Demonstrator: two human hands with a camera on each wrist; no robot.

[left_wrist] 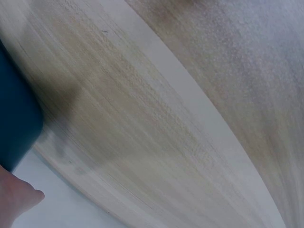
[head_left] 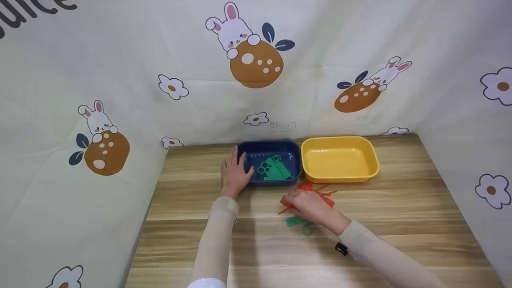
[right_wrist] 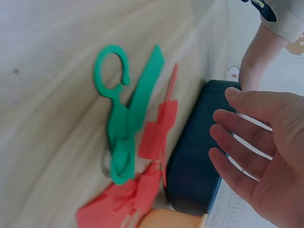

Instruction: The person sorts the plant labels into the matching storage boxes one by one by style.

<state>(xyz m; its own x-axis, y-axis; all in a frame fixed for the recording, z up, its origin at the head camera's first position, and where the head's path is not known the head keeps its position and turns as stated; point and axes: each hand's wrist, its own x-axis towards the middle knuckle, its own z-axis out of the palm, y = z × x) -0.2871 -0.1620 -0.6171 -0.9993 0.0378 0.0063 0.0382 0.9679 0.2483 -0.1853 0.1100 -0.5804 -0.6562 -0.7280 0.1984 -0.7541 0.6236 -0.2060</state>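
My left hand (head_left: pixel 235 174) rests at the left side of a dark blue tray (head_left: pixel 272 183), fingers spread and straight along its rim. In the left wrist view only a bit of that hand (left_wrist: pixel 16 197) shows beside the tray's corner. Several flat green plastic pieces (head_left: pixel 277 170), some with rings, lie inside the tray. My right hand (head_left: pixel 310 205) is over a small heap of red plastic pieces (head_left: pixel 328 200), partly hiding it. The right wrist view shows its fingers apart and loosely bent, holding nothing. Nearby on the table lie green pieces (right_wrist: pixel 121 118), one with a hooked ring.
A yellow tray (head_left: pixel 340 179) stands against the blue tray's right side, with nothing inside. Both sit at the back of the wood-grain table (head_left: pixel 400 224). A patterned cloth (head_left: pixel 312 96) with rabbits and flowers hangs behind and at both sides.
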